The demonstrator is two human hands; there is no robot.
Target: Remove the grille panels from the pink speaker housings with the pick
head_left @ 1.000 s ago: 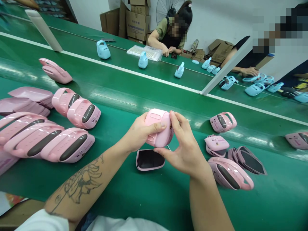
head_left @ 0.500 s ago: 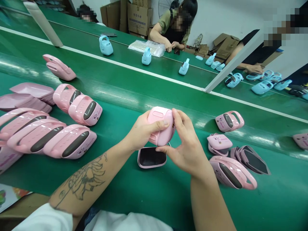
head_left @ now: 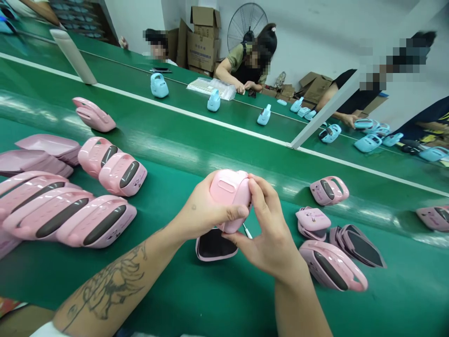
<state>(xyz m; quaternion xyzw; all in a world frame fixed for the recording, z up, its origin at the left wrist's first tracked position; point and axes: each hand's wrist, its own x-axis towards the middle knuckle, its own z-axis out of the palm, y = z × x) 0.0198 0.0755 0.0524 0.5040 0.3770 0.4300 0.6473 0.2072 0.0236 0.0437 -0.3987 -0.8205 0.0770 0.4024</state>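
Pink plastic shells (head_left: 45,149) lie stacked on the green conveyor belt (head_left: 150,285) well left of the left hand (head_left: 205,209), and pink casings with dark oval panels (head_left: 70,220) sit in a cluster between that stack and the hand. A flower tattoo (head_left: 112,285) runs along the left forearm (head_left: 112,290). The left hand is curled closed around a pink plastic casing (head_left: 231,199), thumb laid across its face, holding it up off the belt between both hands. The right hand (head_left: 270,236) pinches the casing's right side, fingers on top and thumb beneath. Directly under the casing, not touching either hand, a pink-rimmed black panel (head_left: 214,245) lies on the belt, and a thin white tip (head_left: 247,230) pokes out just beside the casing. Far beyond the hands, a co-worker (head_left: 245,65) works at a clear plastic bag (head_left: 210,88) on a second belt among light blue casings (head_left: 213,100). Right of the right hand, more pink casings (head_left: 329,190) and black-faced shells (head_left: 358,245) rest on the belt.
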